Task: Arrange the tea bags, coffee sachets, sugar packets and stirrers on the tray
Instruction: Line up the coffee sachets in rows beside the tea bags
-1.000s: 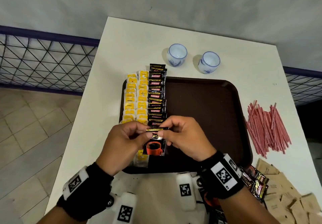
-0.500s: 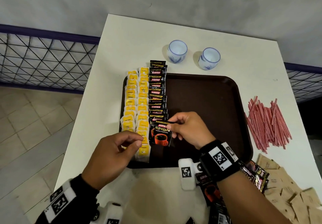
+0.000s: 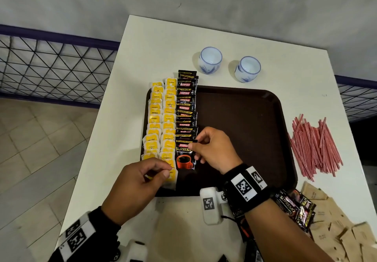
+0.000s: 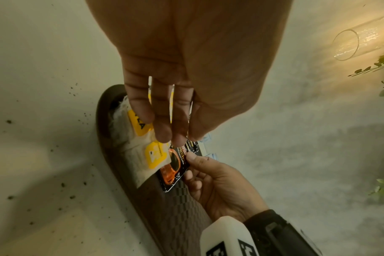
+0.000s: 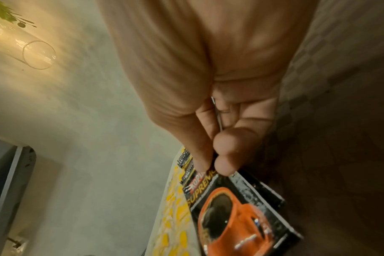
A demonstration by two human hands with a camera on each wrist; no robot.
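Note:
On the left of the brown tray [image 3: 240,131] lie two columns of yellow tea bags [image 3: 162,119] and one column of black coffee sachets [image 3: 186,107]. My right hand [image 3: 192,146] pinches the top edge of a black Supremo sachet [image 3: 184,157] at the near end of that column. The right wrist view shows thumb and finger closed on the sachet [image 5: 237,213]. My left hand [image 3: 163,170] hovers over the nearest tea bags with loosely bent fingers [image 4: 162,135] and holds nothing. Red stirrers [image 3: 314,147] and brown sugar packets [image 3: 334,221] lie on the table right of the tray.
Two white-and-blue cups [image 3: 210,60] [image 3: 247,69] stand beyond the tray's far edge. Loose coffee sachets [image 3: 293,206] lie under my right forearm at the near right. The white table ends close to the tray's left side, with a wire fence beyond.
Both hands held the sachet a second ago. The left hand has let go and drawn back toward me. The right hand has carried the sachet down onto the near end of the coffee column.

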